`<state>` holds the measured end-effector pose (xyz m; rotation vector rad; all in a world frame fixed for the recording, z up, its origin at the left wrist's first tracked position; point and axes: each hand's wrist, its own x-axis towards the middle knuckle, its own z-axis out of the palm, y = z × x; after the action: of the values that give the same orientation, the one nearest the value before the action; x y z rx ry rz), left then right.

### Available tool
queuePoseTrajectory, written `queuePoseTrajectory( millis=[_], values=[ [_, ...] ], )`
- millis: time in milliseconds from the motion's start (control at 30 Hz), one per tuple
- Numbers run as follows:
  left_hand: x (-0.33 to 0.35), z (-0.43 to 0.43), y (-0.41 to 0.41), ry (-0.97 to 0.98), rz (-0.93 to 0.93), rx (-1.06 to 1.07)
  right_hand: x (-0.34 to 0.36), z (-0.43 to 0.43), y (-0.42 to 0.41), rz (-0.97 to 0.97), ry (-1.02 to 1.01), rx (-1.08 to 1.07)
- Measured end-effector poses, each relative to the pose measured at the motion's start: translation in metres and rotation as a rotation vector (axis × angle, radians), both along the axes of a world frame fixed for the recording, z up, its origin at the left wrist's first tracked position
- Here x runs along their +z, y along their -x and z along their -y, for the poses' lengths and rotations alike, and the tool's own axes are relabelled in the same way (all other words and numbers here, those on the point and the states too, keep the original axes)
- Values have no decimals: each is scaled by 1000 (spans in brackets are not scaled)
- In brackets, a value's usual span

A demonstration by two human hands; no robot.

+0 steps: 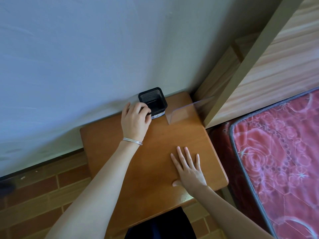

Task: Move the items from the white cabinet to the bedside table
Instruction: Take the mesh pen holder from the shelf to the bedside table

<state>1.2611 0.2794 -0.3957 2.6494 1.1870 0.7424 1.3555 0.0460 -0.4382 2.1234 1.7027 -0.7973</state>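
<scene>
Standing at the far edge of the brown wooden bedside surface (155,152), close against the pale wall (86,49), is a square black wire-mesh pen holder (152,100) with a solid dark rim; it looks empty, and something white and patterned shows at its base, too small to make out. Just right of the holder stands a clear bent acrylic stand (181,112), hard to trace because it is see-through. Left hand (134,118), with thin silver bangles (132,141) at the wrist, has its fingers (145,109) curled onto the holder's near left corner, hiding that side. Right hand (189,169) lies flat nearer than the holder, fingers spread and holding nothing. A red floral mattress (276,161), cut off, lies right of the holder
</scene>
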Motion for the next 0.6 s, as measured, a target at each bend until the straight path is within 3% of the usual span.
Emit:
queuePoseTrajectory(
  millis=[300, 433, 600],
  values=[
    [23, 8, -4, 208, -275, 49, 27, -9, 1, 33, 6, 52],
    [60, 15, 4, 192, -361, 14, 68, -20, -5, 49, -118, 44],
    [144, 37, 9, 202, -621, -141, 147, -23, -27, 42, -348, -171]
  ],
)
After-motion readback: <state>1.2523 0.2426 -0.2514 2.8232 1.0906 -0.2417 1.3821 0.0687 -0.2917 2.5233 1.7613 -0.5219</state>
